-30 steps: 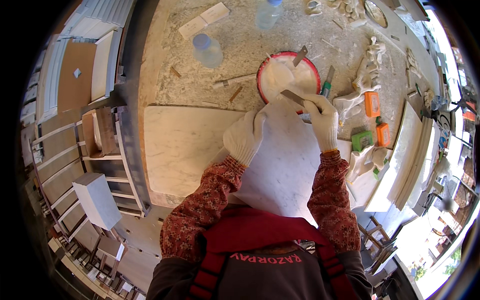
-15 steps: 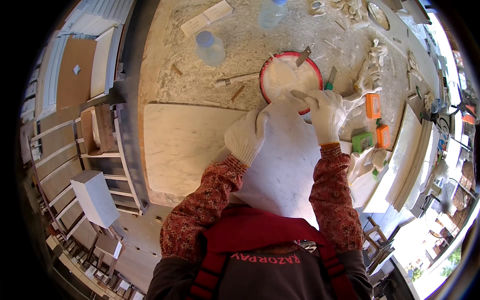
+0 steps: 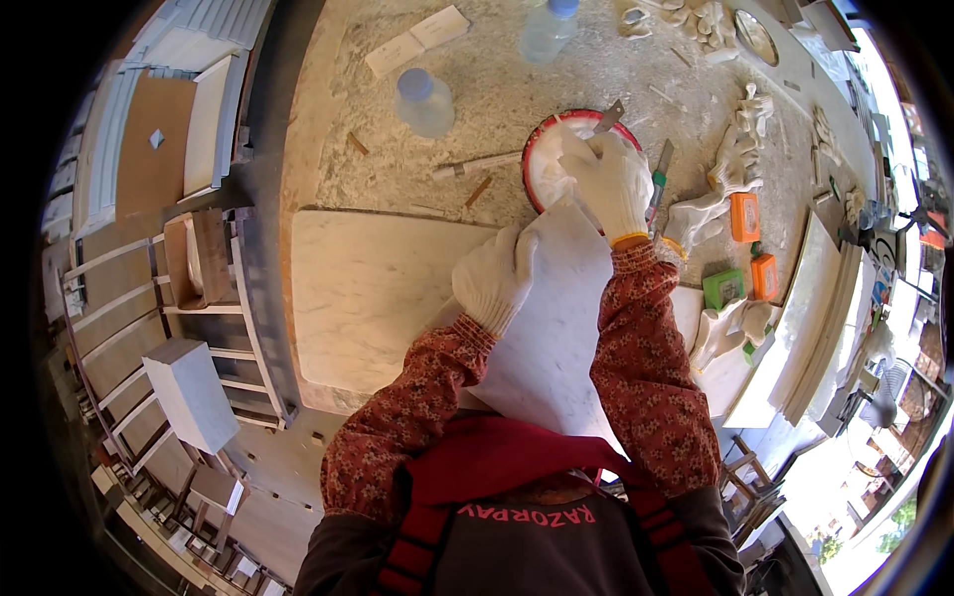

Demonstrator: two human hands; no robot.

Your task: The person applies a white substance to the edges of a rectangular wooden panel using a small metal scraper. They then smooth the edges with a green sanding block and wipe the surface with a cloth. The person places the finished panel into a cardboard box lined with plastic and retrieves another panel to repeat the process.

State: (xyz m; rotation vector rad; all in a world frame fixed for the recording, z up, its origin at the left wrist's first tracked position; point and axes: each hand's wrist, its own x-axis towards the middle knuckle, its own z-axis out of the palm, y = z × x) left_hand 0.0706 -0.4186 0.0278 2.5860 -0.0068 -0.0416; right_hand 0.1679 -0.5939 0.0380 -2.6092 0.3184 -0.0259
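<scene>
My left hand [image 3: 492, 276], in a white knit glove, is closed on the upper left edge of a grey-veined white marble slab [image 3: 552, 313], which lies at a slant in front of me. My right hand [image 3: 611, 189], also gloved, reaches over a red-rimmed bowl [image 3: 530, 182] of white paste [image 3: 549, 164]. Its fingers are closed round a small scraper, now mostly hidden by the hand. A flat metal blade [image 3: 609, 116] with a hole leans on the bowl's far rim. Right of that hand lies a green-handled knife [image 3: 656, 189].
Another marble slab [image 3: 383, 288] lies at the left. Bottles with blue caps [image 3: 425, 104] [image 3: 549, 32] stand farther back. Gloves [image 3: 696, 221], orange boxes [image 3: 744, 217] and a green box [image 3: 723, 289] are at the right. A metal rack [image 3: 219, 328] stands left of the table.
My right hand has moved forward and left from the slab's top right edge to over the bowl. The scraper has gone mostly out of sight. My left hand stays on the slab.
</scene>
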